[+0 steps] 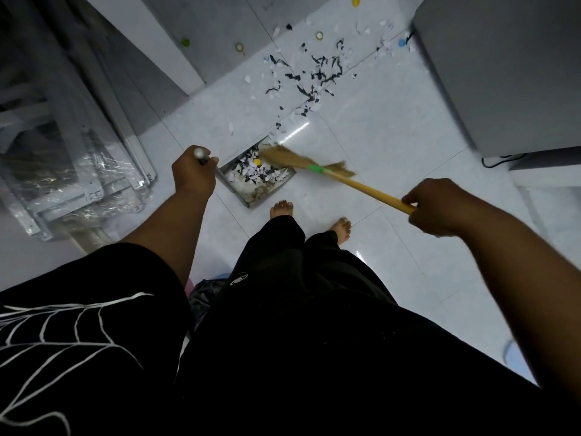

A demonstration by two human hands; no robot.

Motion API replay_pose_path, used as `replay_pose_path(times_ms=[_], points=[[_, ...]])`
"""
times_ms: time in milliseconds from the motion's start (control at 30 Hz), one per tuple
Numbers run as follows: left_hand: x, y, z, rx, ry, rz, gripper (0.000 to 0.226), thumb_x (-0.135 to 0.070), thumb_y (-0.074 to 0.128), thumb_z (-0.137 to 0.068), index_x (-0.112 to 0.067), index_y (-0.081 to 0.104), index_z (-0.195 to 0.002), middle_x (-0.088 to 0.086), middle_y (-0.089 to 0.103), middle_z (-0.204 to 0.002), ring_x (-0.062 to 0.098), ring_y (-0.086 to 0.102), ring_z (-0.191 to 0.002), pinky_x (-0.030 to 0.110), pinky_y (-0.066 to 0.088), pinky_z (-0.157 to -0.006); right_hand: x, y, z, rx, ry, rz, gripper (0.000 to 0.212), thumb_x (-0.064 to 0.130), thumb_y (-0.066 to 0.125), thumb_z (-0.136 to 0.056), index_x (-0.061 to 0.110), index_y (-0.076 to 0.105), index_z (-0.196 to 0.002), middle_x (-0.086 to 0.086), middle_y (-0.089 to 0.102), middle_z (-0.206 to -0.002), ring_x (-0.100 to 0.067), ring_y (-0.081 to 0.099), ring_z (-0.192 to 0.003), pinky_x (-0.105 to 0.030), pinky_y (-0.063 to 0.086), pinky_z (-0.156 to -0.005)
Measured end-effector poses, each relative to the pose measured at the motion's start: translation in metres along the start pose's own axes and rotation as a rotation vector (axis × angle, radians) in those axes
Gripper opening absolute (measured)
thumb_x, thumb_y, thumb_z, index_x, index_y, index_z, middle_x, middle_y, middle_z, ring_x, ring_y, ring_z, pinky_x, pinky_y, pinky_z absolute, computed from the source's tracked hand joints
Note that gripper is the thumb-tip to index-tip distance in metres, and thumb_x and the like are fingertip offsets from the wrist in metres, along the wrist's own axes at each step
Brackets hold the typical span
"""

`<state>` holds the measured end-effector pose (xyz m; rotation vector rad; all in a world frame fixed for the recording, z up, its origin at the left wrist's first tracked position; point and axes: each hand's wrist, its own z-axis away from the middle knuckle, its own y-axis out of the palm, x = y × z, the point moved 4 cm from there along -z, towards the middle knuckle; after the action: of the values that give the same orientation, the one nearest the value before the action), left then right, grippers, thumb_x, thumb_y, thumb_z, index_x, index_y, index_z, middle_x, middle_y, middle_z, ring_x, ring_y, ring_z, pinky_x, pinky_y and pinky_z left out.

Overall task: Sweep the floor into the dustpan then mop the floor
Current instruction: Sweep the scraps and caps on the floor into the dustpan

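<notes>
The dustpan (230, 187), a grey metal tray, sits flat on the white tiled floor (371, 127) just ahead of our bare feet (282, 209), with its open edge facing away from us. It holds black and white paper scraps, a yellow bottle cap (257, 162) and some fine dust at its near corner.

Our left hand (193, 174) is wrapped firmly round the dustpan's upright metal handle (201, 155), fingers curled about the shaft.

The broom (361, 185) lies at a low angle from the right. Its straw bristles (283, 155) rest over the far right edge of the dustpan, and a green band (315, 169) binds them to the yellow stick. Our right hand (437, 209) grips the near end of the stick in a closed fist.

Beyond the dustpan, loose black and white scraps (308, 80) are scattered across the tiles, well apart from the tray. Further out lie several caps: a green one (185, 42), a blue one (401, 43) and a yellow one (356, 1).

On the left, metal frames wrapped in clear film (78, 171) lie stacked on the floor. A grey cabinet (503, 73) stands on the right.
</notes>
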<state>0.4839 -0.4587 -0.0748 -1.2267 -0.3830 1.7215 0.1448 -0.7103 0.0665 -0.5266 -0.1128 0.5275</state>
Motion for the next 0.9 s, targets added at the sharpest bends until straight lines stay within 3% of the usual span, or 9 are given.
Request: replay_pose_path(times_ms=[100, 267, 367, 433, 500, 700, 767, 900], points=[[0.002, -0.003, 0.000, 0.003, -0.015, 0.017, 0.016, -0.018, 0.071, -0.086, -0.015, 0.068, -0.102, -0.006, 0.061, -0.092, 0.010, 0.055, -0.085, 0.017, 0.042, -0.072, -0.023, -0.015, 0.032, 0.015, 0.000, -0.086, 0.042, 0.012, 0.062, -0.085, 0.024, 0.065, -0.126, 0.004, 0.061, -0.074, -0.018, 0.065, -0.055, -0.021, 0.044, -0.041], [0.005, -0.009, 0.001, 0.017, -0.010, 0.033, 0.017, -0.013, 0.070, -0.087, -0.010, 0.068, -0.104, -0.004, 0.061, -0.092, 0.011, 0.055, -0.086, -0.004, 0.034, -0.055, -0.032, -0.017, 0.039, -0.027, 0.011, -0.057, 0.043, 0.013, 0.060, -0.088, 0.021, 0.061, -0.131, 0.010, 0.052, -0.071, -0.012, 0.057, -0.060, -0.021, 0.039, -0.046], [0.008, -0.013, 0.003, 0.017, -0.002, 0.029, 0.017, -0.014, 0.070, -0.087, -0.012, 0.068, -0.104, -0.004, 0.062, -0.093, 0.011, 0.055, -0.086, -0.005, 0.034, -0.053, -0.018, -0.014, 0.021, -0.030, 0.044, -0.017, 0.037, 0.010, 0.058, -0.088, 0.013, 0.065, -0.125, 0.000, 0.060, -0.076, -0.017, 0.060, -0.064, -0.025, 0.046, -0.050], [0.009, -0.014, 0.006, 0.014, 0.010, 0.023, 0.016, -0.015, 0.069, -0.088, -0.012, 0.068, -0.104, -0.004, 0.062, -0.093, 0.010, 0.055, -0.086, -0.006, 0.033, -0.055, 0.000, -0.011, 0.004, -0.021, 0.065, -0.008, 0.029, 0.007, 0.056, -0.086, 0.005, 0.068, -0.113, -0.011, 0.068, -0.082, -0.026, 0.067, -0.072, -0.033, 0.056, -0.061], [0.010, -0.015, 0.008, -0.003, 0.017, 0.028, 0.017, -0.015, 0.069, -0.088, -0.010, 0.068, -0.104, -0.004, 0.062, -0.093, 0.010, 0.056, -0.086, -0.006, 0.033, -0.058, 0.025, -0.006, -0.010, -0.012, 0.046, -0.004, 0.026, 0.007, 0.055, -0.086, -0.001, 0.065, -0.108, -0.016, 0.069, -0.088, -0.030, 0.068, -0.078, -0.034, 0.058, -0.069], [0.012, -0.015, 0.013, -0.049, -0.013, 0.062, 0.016, -0.010, 0.067, -0.088, -0.008, 0.067, -0.104, -0.003, 0.062, -0.091, 0.008, 0.056, -0.083, -0.006, 0.034, -0.058, 0.072, 0.000, -0.017, 0.040, -0.069, 0.111, 0.022, 0.003, 0.050, -0.086, 0.000, 0.062, -0.104, -0.011, 0.061, -0.081, -0.021, 0.062, -0.062, -0.027, 0.050, -0.053], [0.012, -0.017, 0.011, -0.050, -0.016, 0.067, 0.015, -0.009, 0.067, -0.088, -0.008, 0.067, -0.103, -0.002, 0.061, -0.090, 0.008, 0.055, -0.082, -0.006, 0.034, -0.057, 0.058, -0.011, -0.007, 0.048, -0.057, 0.108, 0.027, 0.005, 0.052, -0.086, 0.005, 0.065, -0.110, -0.010, 0.064, -0.081, -0.020, 0.065, -0.063, -0.029, 0.054, -0.056], [0.013, -0.020, 0.006, -0.023, -0.042, 0.049, 0.015, -0.012, 0.068, -0.087, -0.011, 0.068, -0.102, -0.003, 0.062, -0.092, 0.010, 0.056, -0.085, 0.010, 0.040, -0.068, 0.012, -0.031, 0.026, 0.006, -0.025, 0.042, 0.040, 0.011, 0.060, -0.086, 0.024, 0.067, -0.123, 0.001, 0.061, -0.076, -0.018, 0.066, -0.060, -0.024, 0.047, -0.047]])
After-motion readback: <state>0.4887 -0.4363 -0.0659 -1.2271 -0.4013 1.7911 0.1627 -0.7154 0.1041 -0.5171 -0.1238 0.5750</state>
